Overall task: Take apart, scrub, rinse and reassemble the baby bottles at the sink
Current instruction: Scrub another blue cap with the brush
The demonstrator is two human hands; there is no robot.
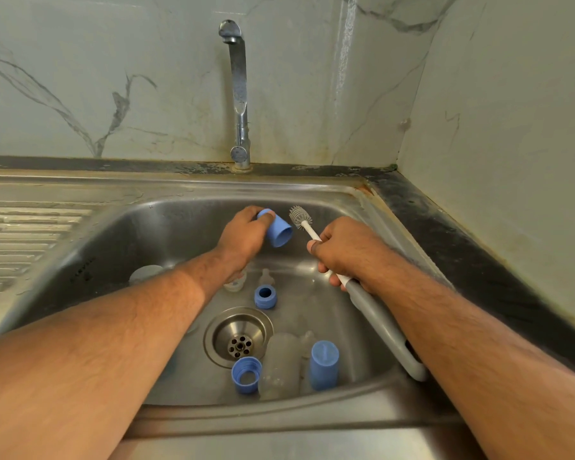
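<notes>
Gripping blue cap (278, 232), left hand (246, 235); right hand (342, 249) clutching brush (307, 229).

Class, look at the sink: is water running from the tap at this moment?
No: the tap shows no stream below its spout, while the left hand holds a blue cap.

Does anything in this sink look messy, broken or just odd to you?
Nothing looks broken. The bottle parts lie scattered in the sink: a clear bottle on its side by the drain, with loose blue rings and caps around it. The tap is dry. Rust marks the sink's far right corner.
</notes>
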